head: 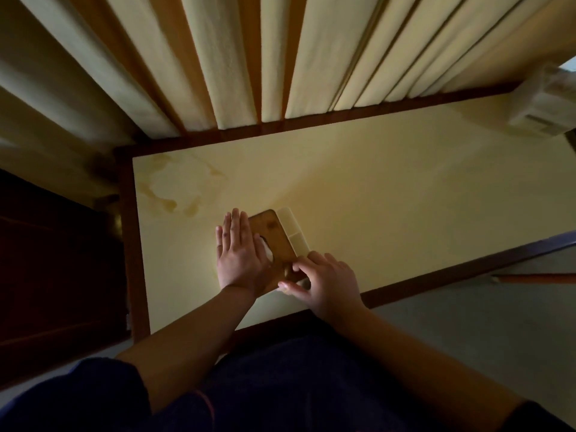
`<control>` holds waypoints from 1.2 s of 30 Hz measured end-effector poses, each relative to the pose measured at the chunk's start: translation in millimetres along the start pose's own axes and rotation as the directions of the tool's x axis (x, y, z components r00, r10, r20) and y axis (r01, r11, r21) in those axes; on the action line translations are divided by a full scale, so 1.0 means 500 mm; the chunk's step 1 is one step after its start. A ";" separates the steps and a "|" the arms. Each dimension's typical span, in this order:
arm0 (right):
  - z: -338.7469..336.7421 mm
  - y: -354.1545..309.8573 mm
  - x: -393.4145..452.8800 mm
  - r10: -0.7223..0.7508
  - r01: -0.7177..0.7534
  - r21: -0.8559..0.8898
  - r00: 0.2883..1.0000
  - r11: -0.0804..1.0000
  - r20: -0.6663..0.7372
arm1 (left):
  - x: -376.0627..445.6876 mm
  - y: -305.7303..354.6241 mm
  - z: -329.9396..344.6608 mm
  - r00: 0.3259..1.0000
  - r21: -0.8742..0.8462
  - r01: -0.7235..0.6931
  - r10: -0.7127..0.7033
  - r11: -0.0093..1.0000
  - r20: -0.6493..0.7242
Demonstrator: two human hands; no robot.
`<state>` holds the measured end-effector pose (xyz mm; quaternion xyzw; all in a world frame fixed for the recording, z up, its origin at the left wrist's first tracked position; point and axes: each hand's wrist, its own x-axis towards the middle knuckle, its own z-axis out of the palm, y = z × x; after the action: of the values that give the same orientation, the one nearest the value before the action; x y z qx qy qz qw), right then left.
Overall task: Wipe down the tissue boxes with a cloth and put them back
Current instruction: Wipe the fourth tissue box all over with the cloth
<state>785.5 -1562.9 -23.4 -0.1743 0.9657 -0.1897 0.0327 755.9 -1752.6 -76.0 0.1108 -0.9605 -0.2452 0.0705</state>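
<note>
Pressing tissue box (274, 235), left hand (238, 254) flat, right hand (324, 280) pinching corner

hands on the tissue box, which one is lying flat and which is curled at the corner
The left hand lies flat, fingers straight, on the tissue box lid. The right hand curls its fingers round the near corner.

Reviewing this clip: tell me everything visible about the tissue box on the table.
The tissue box has a brown, wood-looking top with rounded corners and a dark opening where white tissue shows, and a pale cream side panel facing right. It lies on the yellowish table near the front edge, turned at an angle to it. The left hand rests flat on its left part, fingers straight. The right hand grips its near right corner with curled fingers. No cloth is visible.
</note>
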 end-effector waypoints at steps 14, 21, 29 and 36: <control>-0.008 0.054 0.012 0.252 -0.211 0.462 0.968 0.861 -0.026 | 0.000 0.004 -0.010 0.998 0.026 0.016 -0.017 1.000 0.056; -0.038 0.175 0.066 0.523 -0.410 0.887 0.814 0.213 0.251 | -0.006 0.045 -0.039 0.983 0.181 0.084 -0.111 0.980 0.145; -0.036 0.229 0.169 0.401 -0.556 0.788 0.806 0.262 0.435 | -0.021 0.096 -0.003 0.977 0.250 0.178 -0.201 0.952 0.070; 0.038 0.175 0.163 0.262 -0.513 0.775 0.857 0.369 0.443 | -0.019 0.092 0.004 0.980 0.265 0.179 -0.195 0.947 0.034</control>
<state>683.0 -1522.4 -73.5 0.0796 0.7307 -0.6179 0.2793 756.3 -1710.1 -56.3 0.2024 -0.9712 -0.1254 0.0030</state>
